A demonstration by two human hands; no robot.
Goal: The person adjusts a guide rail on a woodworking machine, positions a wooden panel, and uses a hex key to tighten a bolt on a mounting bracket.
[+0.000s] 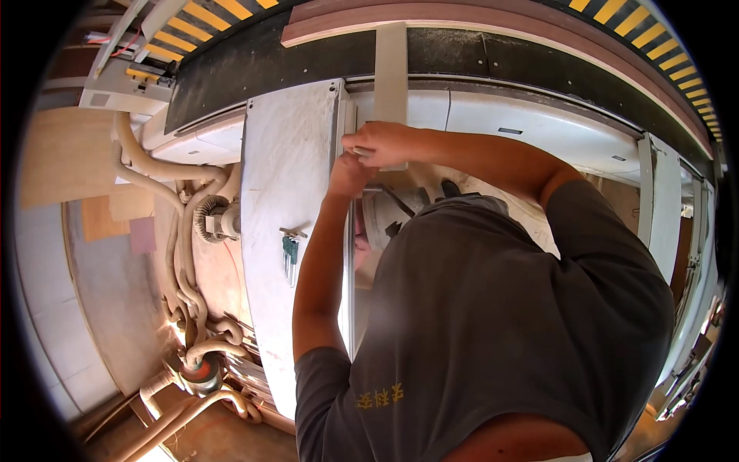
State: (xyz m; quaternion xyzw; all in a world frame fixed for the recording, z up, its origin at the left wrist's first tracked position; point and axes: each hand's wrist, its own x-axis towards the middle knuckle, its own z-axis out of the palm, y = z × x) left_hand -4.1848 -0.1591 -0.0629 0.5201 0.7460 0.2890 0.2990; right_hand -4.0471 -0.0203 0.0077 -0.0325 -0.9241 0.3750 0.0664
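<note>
My left hand [351, 175] and my right hand [387, 145] meet at the upper middle, beside the edge of a white machine panel [289, 169]. The fingers of both are closed and pressed together. A small greyish piece [361, 152] shows between them, too small to name. On the white panel, left of my left forearm, lies a set of hex keys in a green holder [289, 250]. A small metal piece [292, 232] is just above that holder. Under my right wrist, a narrow pale board [391, 65] runs up onto the black machine bed.
Long reddish-brown planks [462, 25] lie along the black bed [523, 65] at the far side. Beige ribbed hoses [181, 231] run down the left, past a motor-like unit [219, 219]. Yellow and black striped edging [204, 23] shows at the top.
</note>
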